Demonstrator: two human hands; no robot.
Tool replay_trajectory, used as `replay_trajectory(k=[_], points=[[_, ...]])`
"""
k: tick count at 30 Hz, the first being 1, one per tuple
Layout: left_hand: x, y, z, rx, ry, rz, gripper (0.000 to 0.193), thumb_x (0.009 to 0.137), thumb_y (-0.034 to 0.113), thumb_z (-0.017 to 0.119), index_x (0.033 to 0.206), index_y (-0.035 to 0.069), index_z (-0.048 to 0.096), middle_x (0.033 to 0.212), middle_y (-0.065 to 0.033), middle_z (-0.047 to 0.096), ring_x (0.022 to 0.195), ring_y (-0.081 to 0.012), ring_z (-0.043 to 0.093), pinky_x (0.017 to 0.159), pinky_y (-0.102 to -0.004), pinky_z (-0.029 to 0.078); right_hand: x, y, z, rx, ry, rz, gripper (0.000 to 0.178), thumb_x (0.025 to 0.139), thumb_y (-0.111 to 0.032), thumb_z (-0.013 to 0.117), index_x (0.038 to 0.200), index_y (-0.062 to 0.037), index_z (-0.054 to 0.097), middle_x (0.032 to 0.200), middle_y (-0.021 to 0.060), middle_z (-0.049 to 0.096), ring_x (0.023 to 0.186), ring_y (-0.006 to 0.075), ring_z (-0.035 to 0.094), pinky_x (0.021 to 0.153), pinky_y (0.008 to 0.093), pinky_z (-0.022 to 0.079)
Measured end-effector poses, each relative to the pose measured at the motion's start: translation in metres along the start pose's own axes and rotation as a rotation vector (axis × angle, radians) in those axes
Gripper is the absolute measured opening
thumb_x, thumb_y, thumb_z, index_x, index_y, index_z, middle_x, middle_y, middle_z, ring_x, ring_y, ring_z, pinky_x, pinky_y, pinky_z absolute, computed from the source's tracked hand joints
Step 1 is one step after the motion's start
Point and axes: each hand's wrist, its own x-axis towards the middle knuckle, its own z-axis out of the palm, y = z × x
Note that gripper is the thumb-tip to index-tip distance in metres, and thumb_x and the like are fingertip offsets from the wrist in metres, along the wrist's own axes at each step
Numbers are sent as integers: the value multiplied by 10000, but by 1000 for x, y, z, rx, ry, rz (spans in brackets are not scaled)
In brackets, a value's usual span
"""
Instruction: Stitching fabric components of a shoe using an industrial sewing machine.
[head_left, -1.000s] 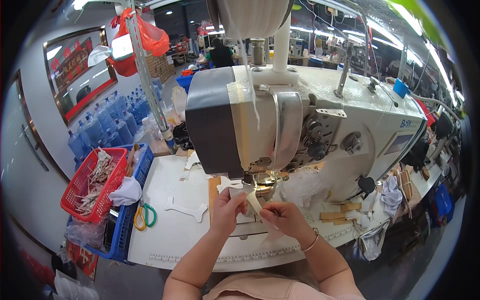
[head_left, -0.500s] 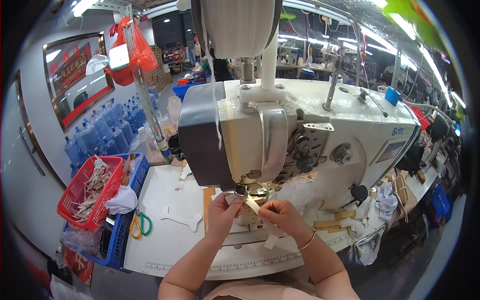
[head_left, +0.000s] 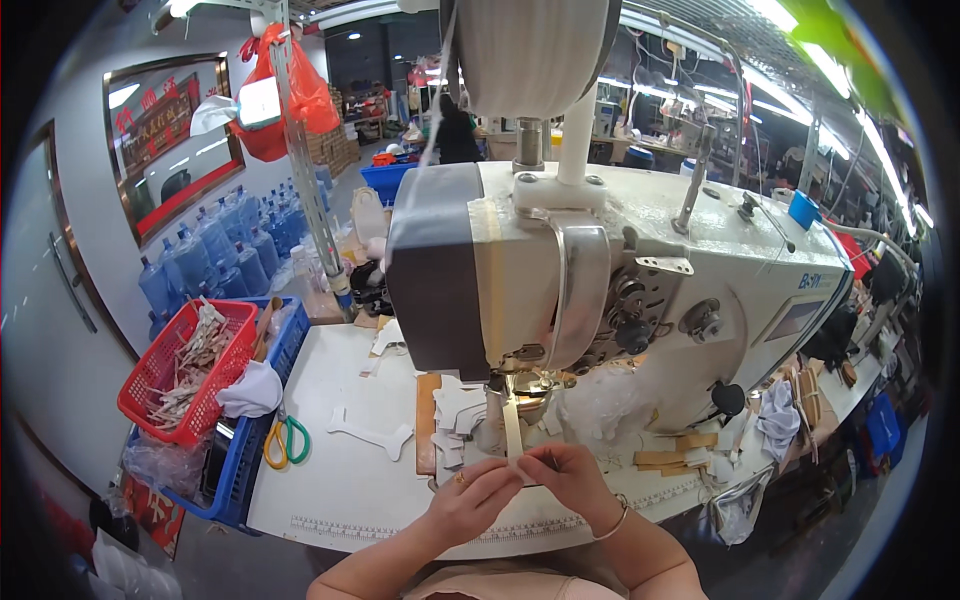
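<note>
Pinching a narrow pale strip [head_left: 512, 425] between them, the left hand [head_left: 478, 497] and the right hand [head_left: 562, 478] are meeting at the lower centre of the frame, just in front of the sewing machine [head_left: 620, 290]. Both hands are closing their fingertips on the strip's near end, thumbs and forefingers almost touching, probably so the piece is staying flat and lined up while it is running away from them towards the needle area [head_left: 520, 382]. The strip's far end is lying under the machine's head, so it is stretching in a straight line from the fingers to the foot; whether the foot is pressing on it is too small to tell.

Sitting just left of the strip, a loose heap of white cut pieces [head_left: 452, 412] is resting on a wooden board [head_left: 427, 425], within short reach of the left hand. Another white shaped piece [head_left: 370, 433] is lying alone on the white table [head_left: 330, 490] farther left. Green-handled scissors [head_left: 287, 440] are lying at the table's left edge, beside a blue crate [head_left: 250, 470], with a red basket [head_left: 160, 385] of pale pieces at the middle left of the frame. Tan strips [head_left: 665, 455] are lying to the right of the hands, near crumpled clear plastic [head_left: 600, 400].
</note>
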Motion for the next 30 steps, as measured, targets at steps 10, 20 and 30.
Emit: replay_trajectory(k=[10, 20, 30], points=[[11, -28, 9, 69, 72, -11, 283, 671, 7, 655, 954, 21, 664, 979, -74, 595, 961, -239, 614, 720, -277, 533, 24, -6, 2, 176, 59, -16, 165, 889, -153, 598, 917, 3, 645, 749, 17, 646, 676, 59, 581, 586, 185, 441], [33, -73, 18, -92, 187, -88, 314, 681, -72, 594, 921, 109, 685, 863, -46, 623, 853, -247, 622, 701, -321, 528, 36, -2, 3, 283, 85, 39, 182, 893, -195, 595, 907, -25, 659, 699, 17, 632, 579, 28, 502, 512, 162, 364], [30, -104, 29, -268, 181, -303, 186, 726, -79, 615, 818, 69, 681, 835, -80, 618, 766, -259, 608, 637, -324, 477, 15, 16, -5, 324, 87, 132, 169, 888, -153, 603, 926, 0, 661, 698, 46, 622, 532, 35, 440, 472, 173, 325]])
